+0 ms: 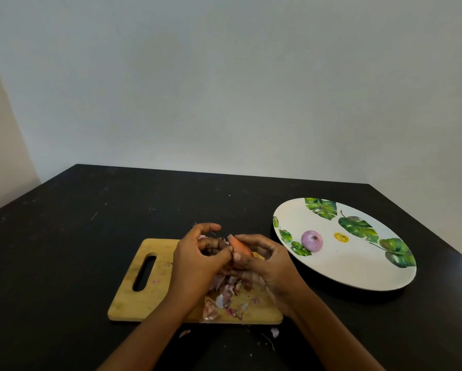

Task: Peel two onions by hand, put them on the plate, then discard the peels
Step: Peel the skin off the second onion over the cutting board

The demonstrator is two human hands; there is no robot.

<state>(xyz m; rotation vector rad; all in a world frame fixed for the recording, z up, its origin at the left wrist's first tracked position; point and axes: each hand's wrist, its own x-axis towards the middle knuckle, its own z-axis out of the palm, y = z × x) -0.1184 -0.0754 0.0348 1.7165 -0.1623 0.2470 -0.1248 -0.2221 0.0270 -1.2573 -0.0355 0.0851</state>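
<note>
I see the second onion (pixel 241 247) held in the air above the cutting board (pixel 133 298), between both hands. It is light and firm, but its orange-brown outer skin is dry, thin and tears easily. I think the layer under it will be smooth and a little slippery. So I judge it is best to take the body in the palm and to pinch the skin at the pointed end, where it lifts.

The right hand (pixel 267 261) has its fingers curled around the onion's body. The left hand (pixel 197 259) is also curled, and its thumb and fingertips pinch at the top of the onion. I cannot tell how much skin it has.

Torn peels (pixel 224 298) lie on the board, and the peeled onion (pixel 311 241) sits on the plate (pixel 353 274).
</note>
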